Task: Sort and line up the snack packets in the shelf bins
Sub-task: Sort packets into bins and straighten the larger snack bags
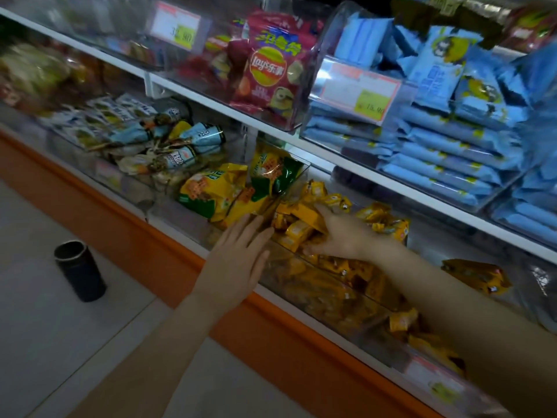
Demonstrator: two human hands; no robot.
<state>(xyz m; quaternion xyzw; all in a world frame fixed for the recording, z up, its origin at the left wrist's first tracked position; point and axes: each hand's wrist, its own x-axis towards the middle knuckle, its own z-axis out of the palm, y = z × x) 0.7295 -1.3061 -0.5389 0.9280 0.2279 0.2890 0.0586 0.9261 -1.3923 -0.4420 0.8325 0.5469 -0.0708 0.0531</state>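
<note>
Low at shelf front, in clear bin, my right hand grips yellow packets, all jumbled. My left hand flat, fingers straight, beside bin corner. Lining up looks barely begun.

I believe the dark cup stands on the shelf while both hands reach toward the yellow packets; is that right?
Not quite: the head view shows the dark cup standing on the floor; the left hand and right hand do reach toward the yellow packets.
</note>
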